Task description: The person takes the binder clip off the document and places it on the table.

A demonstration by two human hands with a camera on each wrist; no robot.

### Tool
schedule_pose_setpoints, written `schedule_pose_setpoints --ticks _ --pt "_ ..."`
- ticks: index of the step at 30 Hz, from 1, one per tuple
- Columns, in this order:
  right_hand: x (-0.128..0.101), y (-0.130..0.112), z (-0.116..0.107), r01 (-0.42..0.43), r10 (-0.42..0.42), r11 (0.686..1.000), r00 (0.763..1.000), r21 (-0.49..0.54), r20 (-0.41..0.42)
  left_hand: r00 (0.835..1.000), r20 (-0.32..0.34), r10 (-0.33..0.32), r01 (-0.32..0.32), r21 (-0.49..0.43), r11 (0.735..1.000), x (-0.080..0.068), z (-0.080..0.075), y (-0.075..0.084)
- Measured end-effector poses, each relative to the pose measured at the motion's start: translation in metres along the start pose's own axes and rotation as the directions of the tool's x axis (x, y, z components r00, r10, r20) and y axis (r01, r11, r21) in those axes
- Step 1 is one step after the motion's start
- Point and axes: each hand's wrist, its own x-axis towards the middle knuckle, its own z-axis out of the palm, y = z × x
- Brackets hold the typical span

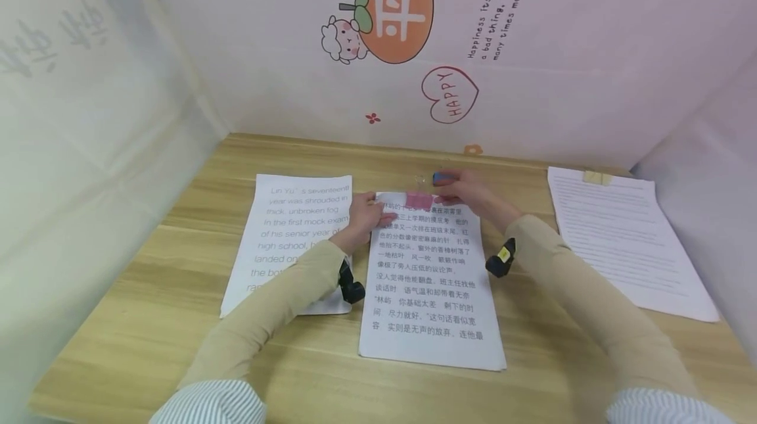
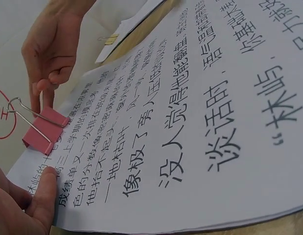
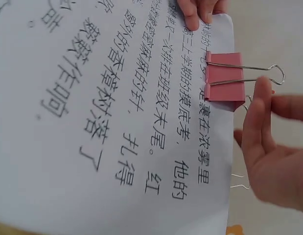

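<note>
A stack of white sheets with Chinese print (image 1: 428, 292) (image 2: 190, 122) (image 3: 117, 122) lies in the middle of the wooden desk. A pink binder clip (image 1: 418, 200) (image 2: 43, 129) (image 3: 224, 78) grips its top edge, wire handles sticking out past the paper. My right hand (image 1: 464, 190) (image 2: 48, 49) (image 3: 273, 156) is at the clip, thumb and fingertips pinching a wire handle. My left hand (image 1: 367, 213) (image 2: 29, 205) (image 3: 195, 10) presses straight fingers on the stack's top left corner. A small blue thing (image 1: 440, 178) shows just behind my right fingers, mostly hidden.
A sheet with English print (image 1: 290, 240) lies left of the stack. Another printed stack (image 1: 621, 233), held by a tan clip (image 1: 597, 177) (image 2: 109, 39), lies at the right. Loose wire loops (image 3: 239, 185) sit by my right palm. Decorated screens wall the desk on three sides.
</note>
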Motion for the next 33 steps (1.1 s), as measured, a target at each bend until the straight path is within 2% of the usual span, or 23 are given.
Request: schedule_pose_setpoints --ticks 3,6,10,19,24,28,33 --pt "0.008 -0.003 0.006 0.037 -0.035 0.999 0.996 -0.027 0.084 1.0 -0.004 0.002 -0.002 -0.002 1.0 0.001 0.0 0.0" --pt "0.014 -0.004 0.011 0.048 -0.043 0.997 0.994 -0.052 0.097 1.0 -0.006 0.004 -0.004 -0.002 1.0 0.001 0.001 0.0" --pt "0.019 -0.002 0.013 0.028 -0.024 0.998 0.997 -0.057 0.074 1.0 -0.008 0.007 -0.007 -0.006 1.0 0.001 0.001 -0.001" --pt "0.026 0.001 0.015 0.044 -0.04 0.993 0.998 -0.109 0.045 1.0 -0.012 0.012 -0.012 0.016 1.0 0.003 -0.003 0.001" --pt "0.03 0.001 0.014 0.094 -0.094 0.984 0.996 -0.15 0.007 1.0 -0.017 0.017 -0.016 0.033 0.999 0.004 -0.004 0.002" --pt "0.032 0.0 0.006 0.106 -0.112 0.987 0.993 -0.121 -0.042 1.0 -0.02 0.013 -0.012 0.046 0.999 0.005 -0.006 0.001" --pt "0.033 0.002 -0.017 0.12 -0.127 0.989 0.987 -0.081 -0.095 1.0 -0.022 0.001 0.001 0.072 0.997 0.007 -0.008 0.0"
